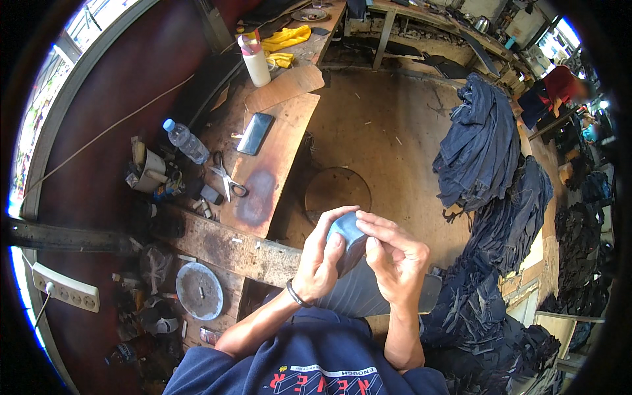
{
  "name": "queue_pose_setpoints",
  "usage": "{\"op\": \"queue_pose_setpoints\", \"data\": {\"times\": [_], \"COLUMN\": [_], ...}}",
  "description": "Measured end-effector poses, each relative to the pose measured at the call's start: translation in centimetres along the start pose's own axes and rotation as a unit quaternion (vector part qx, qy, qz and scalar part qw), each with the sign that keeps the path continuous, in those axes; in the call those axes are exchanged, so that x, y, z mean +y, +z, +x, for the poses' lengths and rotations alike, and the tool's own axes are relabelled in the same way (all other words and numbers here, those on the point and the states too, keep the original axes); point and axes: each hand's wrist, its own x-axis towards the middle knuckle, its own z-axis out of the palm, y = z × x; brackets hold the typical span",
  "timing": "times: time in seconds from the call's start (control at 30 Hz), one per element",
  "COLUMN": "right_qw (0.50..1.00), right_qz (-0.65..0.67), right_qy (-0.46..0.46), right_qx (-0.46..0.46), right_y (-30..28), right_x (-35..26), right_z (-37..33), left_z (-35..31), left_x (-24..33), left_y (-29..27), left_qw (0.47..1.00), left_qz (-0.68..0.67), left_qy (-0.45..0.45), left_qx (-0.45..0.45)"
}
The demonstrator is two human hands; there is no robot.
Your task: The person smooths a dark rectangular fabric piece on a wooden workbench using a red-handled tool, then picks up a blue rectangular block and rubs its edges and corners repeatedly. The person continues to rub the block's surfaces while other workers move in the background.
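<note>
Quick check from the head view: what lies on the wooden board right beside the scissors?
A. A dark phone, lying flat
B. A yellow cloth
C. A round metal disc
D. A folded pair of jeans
A: a dark phone lies flat on the wooden board, just right of the scissors; the other options are not on the board.

You're sitting in a small garment workshop: a worn wooden surface (276, 151) carries scissors (226, 176), and heaps of dark blue cloth (480, 148) are stacked along your right. Farther back, another long surface (428, 16) holds clutter, and the floor (388, 125) is bare and dusty.
</note>
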Motion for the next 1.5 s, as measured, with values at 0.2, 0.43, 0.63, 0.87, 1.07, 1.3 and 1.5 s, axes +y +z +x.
{"op": "queue_pose_setpoints", "data": {"times": [0.2,0.43,0.63,0.87,1.07,1.3,1.5], "right_qw": [1.000,1.000,1.000,0.999,1.000,0.998,0.999], "right_qz": [0.017,-0.007,0.001,0.045,0.020,0.047,0.038], "right_qy": [-0.018,-0.009,-0.018,0.020,0.002,-0.021,-0.014], "right_qx": [0.004,-0.005,0.022,0.003,0.011,0.031,0.031], "right_y": [-0.2,0.0,0.4,0.0,0.5,0.9,0.7], "right_x": [0.1,0.1,1.2,0.4,0.6,1.8,1.2], "right_z": [0.3,0.0,-0.2,-0.5,-0.4,-0.5,-0.4], "left_z": [0.2,0.0,-0.2,-0.1,-0.1,-0.1,0.0], "left_x": [0.3,0.2,-0.2,-0.1,-0.1,-0.5,-0.6], "left_y": [0.1,0.0,0.1,0.1,0.1,0.2,0.3], "left_qw": [1.000,0.999,0.999,0.999,0.998,0.998,0.998], "left_qz": [0.002,0.024,0.017,0.014,0.031,0.012,0.015], "left_qy": [0.007,0.017,0.032,0.032,0.042,0.032,0.040], "left_qx": [0.001,0.011,0.029,0.029,0.037,0.044,0.043]}}
